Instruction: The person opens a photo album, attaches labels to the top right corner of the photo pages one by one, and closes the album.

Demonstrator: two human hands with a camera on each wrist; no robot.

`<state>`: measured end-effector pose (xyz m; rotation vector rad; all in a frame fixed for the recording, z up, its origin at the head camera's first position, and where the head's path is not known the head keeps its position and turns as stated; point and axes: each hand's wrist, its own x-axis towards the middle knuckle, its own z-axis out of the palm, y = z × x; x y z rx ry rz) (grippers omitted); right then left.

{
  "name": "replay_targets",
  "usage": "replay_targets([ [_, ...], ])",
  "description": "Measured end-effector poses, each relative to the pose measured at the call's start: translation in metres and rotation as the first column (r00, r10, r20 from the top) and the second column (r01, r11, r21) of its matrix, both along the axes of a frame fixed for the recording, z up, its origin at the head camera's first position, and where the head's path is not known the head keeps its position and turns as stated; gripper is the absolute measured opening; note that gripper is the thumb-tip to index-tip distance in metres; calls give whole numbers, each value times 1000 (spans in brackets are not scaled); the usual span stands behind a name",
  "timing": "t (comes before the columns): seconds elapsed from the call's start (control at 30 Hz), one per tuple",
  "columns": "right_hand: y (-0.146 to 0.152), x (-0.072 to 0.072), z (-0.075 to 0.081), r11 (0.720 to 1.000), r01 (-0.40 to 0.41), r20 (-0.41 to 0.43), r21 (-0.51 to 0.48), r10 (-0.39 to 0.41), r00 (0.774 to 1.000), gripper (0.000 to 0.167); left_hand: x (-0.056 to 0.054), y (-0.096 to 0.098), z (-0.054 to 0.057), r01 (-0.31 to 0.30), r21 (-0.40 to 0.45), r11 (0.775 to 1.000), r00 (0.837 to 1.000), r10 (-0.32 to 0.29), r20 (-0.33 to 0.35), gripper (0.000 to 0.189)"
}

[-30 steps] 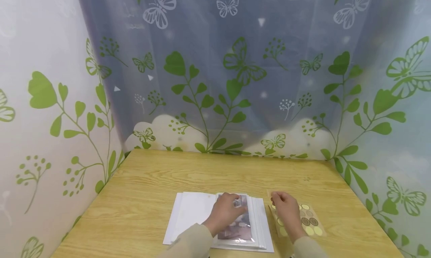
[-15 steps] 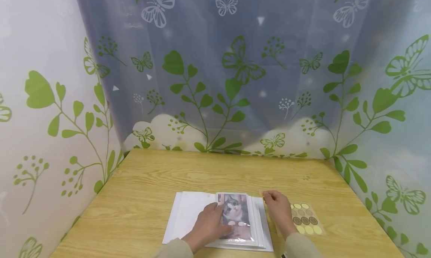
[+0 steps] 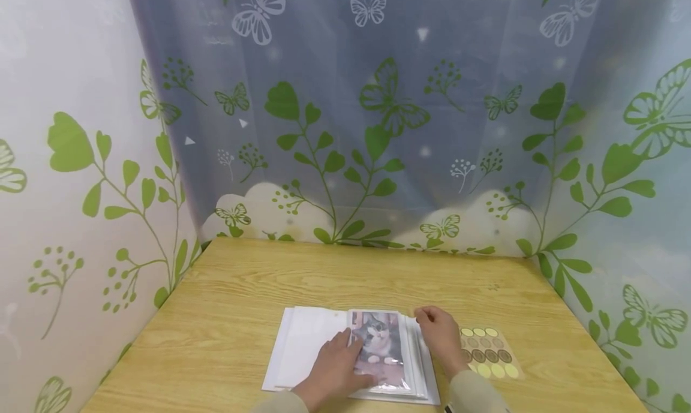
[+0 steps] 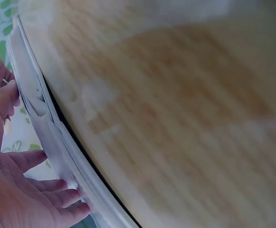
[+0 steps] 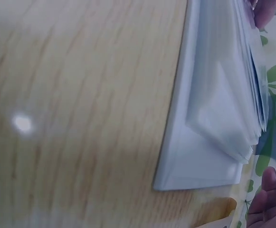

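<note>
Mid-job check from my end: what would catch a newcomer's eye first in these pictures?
Probably the cat photo on the right side of the open white album, with the left hand over its lower-left part. Next, the sheet of round yellow and brown stickers on the wooden table, right of the album and partly hidden by the right hand. Beyond the table hangs a backdrop printed with butterflies and green leaves.
</note>
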<state>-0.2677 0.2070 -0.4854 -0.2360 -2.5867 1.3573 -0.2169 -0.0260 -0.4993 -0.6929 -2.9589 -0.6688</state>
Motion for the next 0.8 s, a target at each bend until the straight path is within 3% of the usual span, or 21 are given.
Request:
replay_targets([
  [0.8, -15, -16, -7, 977, -66, -88, 204, 85, 992, 16, -2, 2, -6, -19, -39, 999, 1000, 20, 8, 85],
])
